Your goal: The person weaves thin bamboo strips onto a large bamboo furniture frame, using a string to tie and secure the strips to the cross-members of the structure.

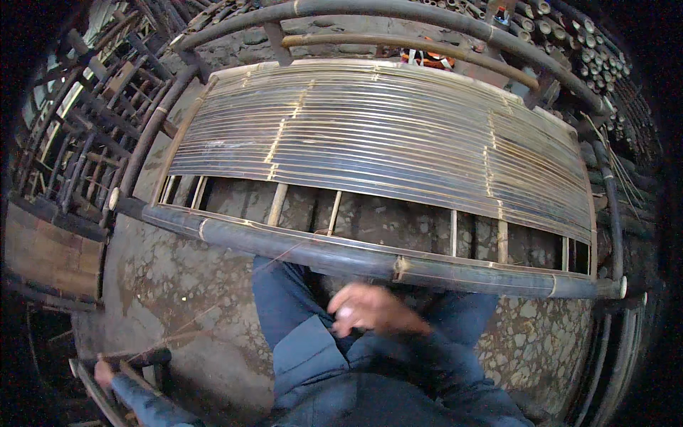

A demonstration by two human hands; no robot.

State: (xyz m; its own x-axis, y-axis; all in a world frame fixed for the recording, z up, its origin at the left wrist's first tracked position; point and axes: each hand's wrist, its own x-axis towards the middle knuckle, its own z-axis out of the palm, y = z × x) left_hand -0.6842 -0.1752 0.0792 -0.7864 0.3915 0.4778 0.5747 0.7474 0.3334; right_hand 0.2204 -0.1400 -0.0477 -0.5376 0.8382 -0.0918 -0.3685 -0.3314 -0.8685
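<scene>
In front of my lap stands a bamboo bench (363, 249), its seat made of long split bamboo slats (384, 135) laid side by side. Several crosspieces show through a gap between the slats and the thick dark front pole. My right hand (373, 309) is over my lap, just short of that pole. Its fingers look curled but are smeared by motion, so whether they hold anything is unclear. Far out to the lower left, my left hand (104, 373) is at a low bamboo frame with thin strips (160, 347) beside it. Its fingers are too small and covered to read.
Bamboo frames (85, 153) are stacked at the left above a flat slatted piece (53, 249). Cut bamboo poles (590, 53) are piled at the far right. An orange and white item (427, 60) lies behind the bench. The floor (181, 285) is stony and uneven.
</scene>
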